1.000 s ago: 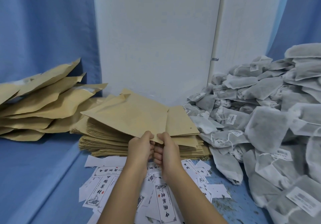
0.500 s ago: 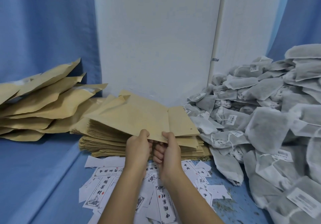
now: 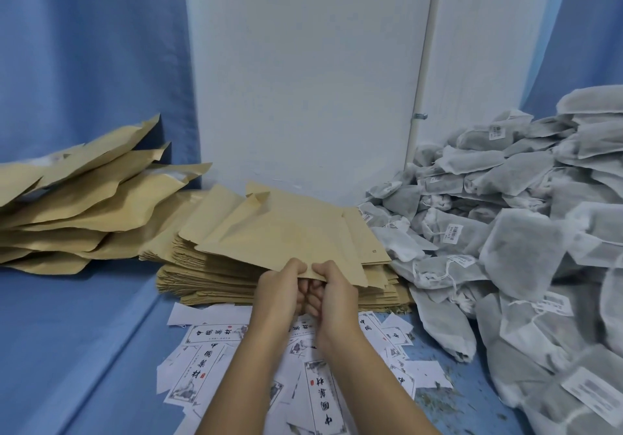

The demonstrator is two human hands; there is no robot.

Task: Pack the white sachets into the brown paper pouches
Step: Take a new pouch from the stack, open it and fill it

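**packer_22:** What do the labels actually say? And where's the pouch?

**teabag_fan:** The paper slips [image 3: 209,360] scattered on the blue cloth [image 3: 84,333] have big black Chinese characters. The first 2 look like 中国, and I can't read the rest for sure. Each slip has an ink drawing at one end, and some have a small red seal. They lie every which way, some upside down to the camera. The white sachets [image 3: 522,232] are heaped on the right. Some have little white tags, and 1 tag [image 3: 451,234] shows a barcode, but the print is too small to read.

**packer_22:** And the hands?

**teabag_fan:** Both hands pinch the near edge of the top brown paper pouch [image 3: 286,232]. The left hand [image 3: 281,286] and right hand [image 3: 332,289] sit side by side, nearly touching. Thumbs are on top and fingers are curled underneath. The pouch sits over the stack of flat pouches [image 3: 209,279], dead centre against the white wall [image 3: 303,80]. It's skewed to the stack, with 1 corner pointing left, 1 near-right and the far edge toward the wall. It looks close to square, so I can't tell the long axis. There's a pile of puffier pouches [image 3: 84,205] off to the left.
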